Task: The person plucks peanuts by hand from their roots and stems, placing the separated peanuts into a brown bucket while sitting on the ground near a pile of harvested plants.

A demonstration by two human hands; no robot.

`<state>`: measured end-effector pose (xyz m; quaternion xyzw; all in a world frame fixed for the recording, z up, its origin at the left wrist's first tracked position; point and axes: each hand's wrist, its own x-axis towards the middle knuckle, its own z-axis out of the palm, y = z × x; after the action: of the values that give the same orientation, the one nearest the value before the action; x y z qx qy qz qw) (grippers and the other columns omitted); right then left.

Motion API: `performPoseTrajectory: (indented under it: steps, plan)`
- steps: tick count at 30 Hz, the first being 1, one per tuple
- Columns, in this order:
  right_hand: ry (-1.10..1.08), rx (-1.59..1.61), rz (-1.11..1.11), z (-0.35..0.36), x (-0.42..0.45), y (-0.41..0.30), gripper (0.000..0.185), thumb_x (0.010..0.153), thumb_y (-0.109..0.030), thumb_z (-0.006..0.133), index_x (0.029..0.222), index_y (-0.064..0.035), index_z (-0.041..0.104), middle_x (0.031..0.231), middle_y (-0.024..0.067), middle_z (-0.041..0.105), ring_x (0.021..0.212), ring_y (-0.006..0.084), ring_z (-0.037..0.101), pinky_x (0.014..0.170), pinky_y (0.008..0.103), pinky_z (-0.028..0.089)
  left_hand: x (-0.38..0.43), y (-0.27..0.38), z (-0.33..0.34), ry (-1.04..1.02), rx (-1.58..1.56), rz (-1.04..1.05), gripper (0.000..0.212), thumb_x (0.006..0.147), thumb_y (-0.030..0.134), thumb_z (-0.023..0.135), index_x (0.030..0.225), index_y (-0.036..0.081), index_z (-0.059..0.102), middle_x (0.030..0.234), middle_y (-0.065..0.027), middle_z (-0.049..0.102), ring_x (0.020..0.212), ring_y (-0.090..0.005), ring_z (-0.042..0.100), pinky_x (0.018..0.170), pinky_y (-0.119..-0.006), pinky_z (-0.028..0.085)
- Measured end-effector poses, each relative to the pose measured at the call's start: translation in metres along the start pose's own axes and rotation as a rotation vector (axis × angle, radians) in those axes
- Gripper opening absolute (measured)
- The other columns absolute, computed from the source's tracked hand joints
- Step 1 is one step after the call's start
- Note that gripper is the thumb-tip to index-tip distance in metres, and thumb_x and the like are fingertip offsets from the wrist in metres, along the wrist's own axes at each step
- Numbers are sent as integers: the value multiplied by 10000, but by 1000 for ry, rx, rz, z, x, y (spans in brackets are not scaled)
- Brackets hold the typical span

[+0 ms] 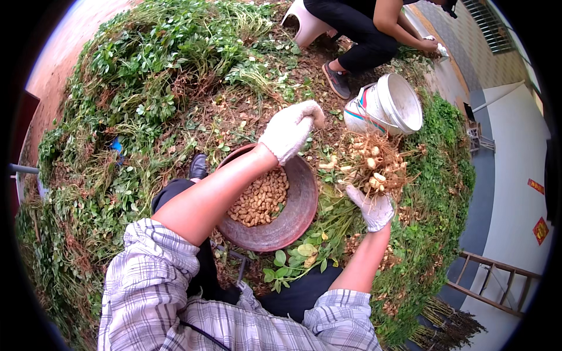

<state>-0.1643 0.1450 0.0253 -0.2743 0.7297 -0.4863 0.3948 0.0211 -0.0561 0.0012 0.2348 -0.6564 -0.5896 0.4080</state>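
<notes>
My left hand (292, 129), in a white knit glove, is over the far rim of a round reddish-brown basin (303, 206). Its fingers curl downward, and their undersides are hidden. Peanuts in their shells (259, 199) fill the basin's bottom. On the right, my gloved right hand (375, 213) grips a bunch of peanut plants near the roots. The root end (377, 160) points away from me, with pods hanging among brown roots. Its green leafy stems (314, 250) trail back towards my lap, beside the basin.
Beyond the roots a white plastic bucket (364, 105) leans to the right. A co-worker (364, 44) sits on a pale plastic stool (307, 26), hands low over plants. Heaped peanut plants (162, 74) spread left and right. A wooden ladder (491, 281) stands by the wall.
</notes>
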Motion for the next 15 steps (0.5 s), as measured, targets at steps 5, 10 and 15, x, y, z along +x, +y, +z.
performPoseTrajectory:
  steps: [5,10,15]
  plan:
    - [52,-263,-243,-16,-11,-6,563,683,-50,792,1191,-3,554,1125,75,613,1003,190,592,924,346,475,-4,-3,-20,-791,416,-185,285,819,214,472,991,78,653,969,-149,667,936,-295,629,864,-375,477]
    - [12,-115,-200,-19,-16,-8,581,665,-44,785,1195,-18,550,1115,67,611,1010,196,587,925,349,472,-15,0,-9,-964,632,-95,344,882,253,527,1185,118,617,1130,-183,618,1062,-306,591,946,-380,452]
    - [-14,-435,-282,-20,-11,-1,629,683,-66,804,1243,-10,524,1152,80,613,1027,198,591,941,352,467,-14,8,16,-576,-192,-66,414,882,201,601,1250,27,533,1158,-88,601,1074,-170,555,945,-338,449]
